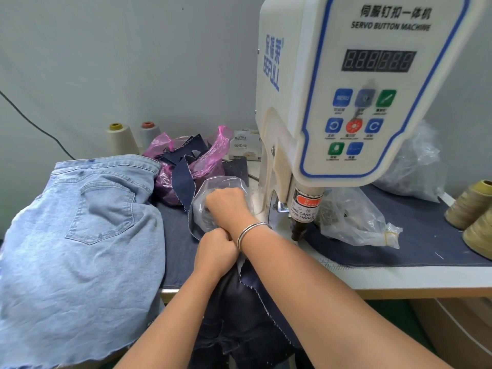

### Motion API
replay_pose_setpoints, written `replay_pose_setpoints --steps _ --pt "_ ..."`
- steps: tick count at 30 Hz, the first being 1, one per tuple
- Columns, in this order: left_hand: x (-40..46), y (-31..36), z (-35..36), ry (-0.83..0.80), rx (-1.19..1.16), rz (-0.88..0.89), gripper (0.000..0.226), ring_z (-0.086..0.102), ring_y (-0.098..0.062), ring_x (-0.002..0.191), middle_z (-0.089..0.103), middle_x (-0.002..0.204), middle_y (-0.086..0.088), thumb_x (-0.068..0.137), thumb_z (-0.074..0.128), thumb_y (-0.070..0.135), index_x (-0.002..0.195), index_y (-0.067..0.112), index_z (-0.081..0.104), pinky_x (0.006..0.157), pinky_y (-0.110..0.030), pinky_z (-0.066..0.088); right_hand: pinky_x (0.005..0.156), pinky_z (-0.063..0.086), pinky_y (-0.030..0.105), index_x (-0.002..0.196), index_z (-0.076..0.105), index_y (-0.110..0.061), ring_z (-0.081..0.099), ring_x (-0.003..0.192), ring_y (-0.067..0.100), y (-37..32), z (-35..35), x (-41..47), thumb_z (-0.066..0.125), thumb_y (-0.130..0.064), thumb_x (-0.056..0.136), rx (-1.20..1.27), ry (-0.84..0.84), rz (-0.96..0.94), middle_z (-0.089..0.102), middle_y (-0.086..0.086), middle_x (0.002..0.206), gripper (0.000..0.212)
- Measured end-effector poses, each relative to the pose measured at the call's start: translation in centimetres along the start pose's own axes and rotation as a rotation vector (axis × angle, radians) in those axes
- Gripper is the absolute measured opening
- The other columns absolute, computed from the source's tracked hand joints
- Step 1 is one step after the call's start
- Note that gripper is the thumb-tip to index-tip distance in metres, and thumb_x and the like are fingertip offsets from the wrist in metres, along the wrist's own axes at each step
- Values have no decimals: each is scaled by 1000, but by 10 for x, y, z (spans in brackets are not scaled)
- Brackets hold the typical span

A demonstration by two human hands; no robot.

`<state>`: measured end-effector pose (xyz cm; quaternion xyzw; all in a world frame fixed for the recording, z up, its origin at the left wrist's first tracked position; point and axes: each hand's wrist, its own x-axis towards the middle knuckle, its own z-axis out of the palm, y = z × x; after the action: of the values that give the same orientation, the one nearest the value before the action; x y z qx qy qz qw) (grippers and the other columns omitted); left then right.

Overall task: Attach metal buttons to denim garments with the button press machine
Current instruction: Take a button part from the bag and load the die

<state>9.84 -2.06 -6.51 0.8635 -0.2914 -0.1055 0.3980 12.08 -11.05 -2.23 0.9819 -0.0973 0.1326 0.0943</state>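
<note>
The white servo button machine stands on the table, its press head just right of my hands. A clear plastic bag lies left of the head. My right hand, with a silver bangle on the wrist, reaches into this bag with its fingers bent down inside; what they touch is hidden. My left hand is curled into a fist at the bag's near edge and grips the plastic there. A dark denim garment hangs over the table's front edge under both forearms. A light blue denim garment lies on the left.
A pink bag with dark denim scraps sits behind the clear bag. Another clear bag of small metal parts lies right of the press head. Thread cones stand at the back left and the far right. A small box sits by the machine.
</note>
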Motion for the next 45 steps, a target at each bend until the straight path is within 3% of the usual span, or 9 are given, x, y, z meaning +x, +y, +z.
replay_pose_setpoints --steps 9,15,22,25,28,34,39,42,45 --pt "0 -1 -1 -10 -28 59 24 32 -12 46 43 44 5 62 47 33 46 17 37 45 -30 23 79 44 34 113 58 -11 63 105 28 5 0 -12 45 -7 93 113 18 64 62 8 115 24" --pt "1 -2 -4 -1 -318 38 20 45 0 49 57 49 10 72 59 14 55 21 51 51 -19 35 84 41 37 112 59 -12 58 106 29 7 -5 -16 49 -18 97 270 73 187 63 7 112 19" --pt "-1 -1 -7 -4 -384 111 8 57 7 59 68 65 15 79 50 21 78 25 57 51 -10 40 79 51 24 89 72 -13 66 84 9 -11 -43 -82 64 -12 87 1199 359 440 72 -2 87 8" --pt "0 -5 -6 -36 -451 77 15 55 -15 62 68 68 -9 77 52 12 86 16 63 61 -29 44 76 52 19 85 73 -19 70 81 7 -3 -49 -136 69 -10 85 1414 334 527 74 -3 82 9" --pt "2 -8 -3 -22 -422 50 28 40 -12 48 53 51 1 77 49 -5 79 21 61 49 -21 34 71 50 13 81 72 -14 72 78 9 13 -52 -180 71 -4 83 1572 326 629 75 0 77 10" --pt "4 -8 -1 -23 -408 29 27 37 -14 47 51 53 -2 76 47 -2 75 22 60 45 -18 31 70 54 17 82 72 -9 72 77 17 57 -49 -207 67 5 80 1805 448 841 74 13 80 15" --pt "3 -6 -1 -16 -416 28 21 33 -8 42 47 49 4 73 48 4 73 22 59 44 -18 29 76 54 20 81 74 -20 72 80 15 76 -31 -197 69 0 81 1617 408 785 75 5 81 20" --pt "2 -5 -2 -15 -411 22 17 31 -11 43 45 44 7 64 46 15 74 22 59 45 -20 27 74 50 18 81 74 -25 66 77 8 104 -16 -201 70 -4 82 995 364 672 73 -7 80 21" --pt "4 -8 -1 -17 -390 24 24 32 -9 41 47 42 7 76 48 0 74 21 59 44 -19 28 68 49 28 87 76 -13 60 80 18 123 -3 -210 72 -5 80 455 284 486 66 0 84 11"
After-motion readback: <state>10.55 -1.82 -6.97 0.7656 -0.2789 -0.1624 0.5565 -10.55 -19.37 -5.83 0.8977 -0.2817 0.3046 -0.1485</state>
